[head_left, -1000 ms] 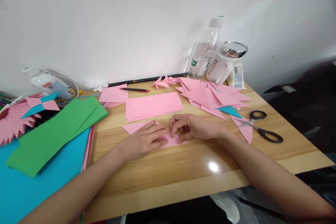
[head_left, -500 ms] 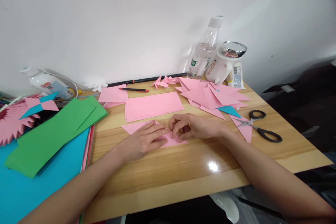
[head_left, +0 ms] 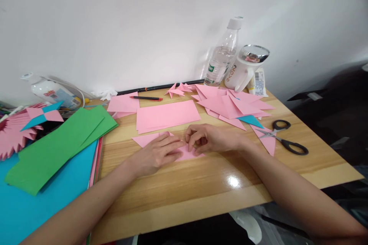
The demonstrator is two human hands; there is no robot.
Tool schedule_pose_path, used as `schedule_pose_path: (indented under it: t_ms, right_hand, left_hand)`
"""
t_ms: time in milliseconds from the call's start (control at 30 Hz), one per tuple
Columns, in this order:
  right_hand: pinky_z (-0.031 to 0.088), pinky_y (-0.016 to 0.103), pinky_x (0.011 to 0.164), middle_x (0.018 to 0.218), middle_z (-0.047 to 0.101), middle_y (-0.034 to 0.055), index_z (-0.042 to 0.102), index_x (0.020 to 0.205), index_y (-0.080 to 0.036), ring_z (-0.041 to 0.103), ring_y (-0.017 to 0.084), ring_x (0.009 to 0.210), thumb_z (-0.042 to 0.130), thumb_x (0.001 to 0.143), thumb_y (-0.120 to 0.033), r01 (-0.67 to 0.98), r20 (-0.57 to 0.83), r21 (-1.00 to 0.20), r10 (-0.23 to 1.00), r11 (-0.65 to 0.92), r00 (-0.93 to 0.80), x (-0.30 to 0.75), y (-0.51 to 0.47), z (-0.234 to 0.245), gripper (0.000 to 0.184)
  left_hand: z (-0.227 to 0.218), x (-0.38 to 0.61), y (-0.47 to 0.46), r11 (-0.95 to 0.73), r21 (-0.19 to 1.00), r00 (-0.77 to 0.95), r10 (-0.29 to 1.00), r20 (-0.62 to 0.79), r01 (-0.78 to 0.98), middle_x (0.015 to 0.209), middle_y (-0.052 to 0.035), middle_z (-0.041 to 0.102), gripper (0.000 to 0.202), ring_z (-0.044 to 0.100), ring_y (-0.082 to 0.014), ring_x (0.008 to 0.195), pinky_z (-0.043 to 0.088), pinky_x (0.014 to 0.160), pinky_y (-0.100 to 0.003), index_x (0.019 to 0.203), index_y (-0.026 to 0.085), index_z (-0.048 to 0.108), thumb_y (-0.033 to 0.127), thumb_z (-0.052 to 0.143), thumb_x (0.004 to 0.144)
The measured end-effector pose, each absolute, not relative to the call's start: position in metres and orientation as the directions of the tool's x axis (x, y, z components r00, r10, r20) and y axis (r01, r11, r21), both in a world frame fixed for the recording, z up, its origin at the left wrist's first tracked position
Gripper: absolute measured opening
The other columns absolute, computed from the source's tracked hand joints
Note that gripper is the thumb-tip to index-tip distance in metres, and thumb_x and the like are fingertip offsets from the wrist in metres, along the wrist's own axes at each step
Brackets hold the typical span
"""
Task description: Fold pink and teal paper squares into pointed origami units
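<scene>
A folded piece of pink paper (head_left: 143,140) with a pointed left end lies on the wooden table beneath both hands. My left hand (head_left: 156,151) rests over its middle, fingers stretched out flat and pressing it down. With curled fingers, my right hand (head_left: 202,139) pinches the paper near its right part, thumb and fingertips close together. The fingers of both hands hide much of the folds. Just behind them lie flat pink paper strips (head_left: 168,115). To the right is a pile of folded pink pieces (head_left: 227,103), with one blue piece (head_left: 250,121) among them.
Black-handled scissors (head_left: 276,134) lie partly open on a pink triangle at right. A water bottle (head_left: 221,59) and a lidded mug (head_left: 244,69) stand by the wall. Green strips (head_left: 57,149) lie over blue sheets (head_left: 46,208) at left. A pencil (head_left: 146,98) lies behind.
</scene>
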State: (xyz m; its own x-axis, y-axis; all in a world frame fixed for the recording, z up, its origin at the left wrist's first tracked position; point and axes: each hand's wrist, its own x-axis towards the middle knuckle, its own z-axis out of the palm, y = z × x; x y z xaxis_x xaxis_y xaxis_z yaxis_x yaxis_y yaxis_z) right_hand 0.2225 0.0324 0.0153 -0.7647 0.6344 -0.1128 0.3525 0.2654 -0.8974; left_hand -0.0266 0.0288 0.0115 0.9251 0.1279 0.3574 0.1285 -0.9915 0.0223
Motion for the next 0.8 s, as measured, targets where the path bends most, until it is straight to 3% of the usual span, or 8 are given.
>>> schedule_pose_path:
  t_ms: [467, 600, 800]
  right_hand:
    - [0.041, 0.022, 0.066, 0.091, 0.052, 0.0011, 0.070, 0.078, -0.016, 0.053, 0.010, 0.074, 0.069, 0.072, -0.005, 0.453, -0.127, -0.804, 0.633, 0.386, -0.763, 0.221, 0.032, 0.027, 0.013]
    - [0.043, 0.022, 0.069, 0.092, 0.052, 0.0013, 0.069, 0.074, -0.016, 0.055, 0.011, 0.077, 0.068, 0.073, -0.007, 0.481, -0.173, -0.791, 0.616, 0.378, -0.769, 0.224, 0.032, 0.033, 0.009]
    - [0.043, 0.022, 0.072, 0.091, 0.051, 0.0009, 0.073, 0.082, -0.019, 0.055, 0.011, 0.078, 0.065, 0.077, -0.012, 0.501, -0.197, -0.780, 0.613, 0.375, -0.765, 0.235, 0.033, 0.031, 0.011]
  left_hand:
    - [0.007, -0.027, 0.030, -0.993, 0.082, 0.940, 0.107, 0.323, 0.085, 0.102, -0.0103, 0.067, 0.035, 0.059, -0.0183, 0.097, 0.044, 0.093, -0.036, 0.102, 0.012, 0.062, 0.015, 0.027, 0.099]
    - [0.008, -0.027, 0.029, -0.989, 0.125, 0.942, 0.118, 0.315, 0.082, 0.098, -0.0107, 0.067, 0.035, 0.058, -0.0206, 0.099, 0.046, 0.092, -0.037, 0.106, 0.009, 0.060, 0.016, 0.027, 0.099]
    - [0.006, -0.031, 0.028, -0.985, 0.128, 0.958, 0.144, 0.246, 0.115, 0.104, -0.0108, 0.066, 0.036, 0.054, -0.0217, 0.110, 0.046, 0.094, -0.036, 0.114, 0.011, 0.058, 0.017, 0.026, 0.099]
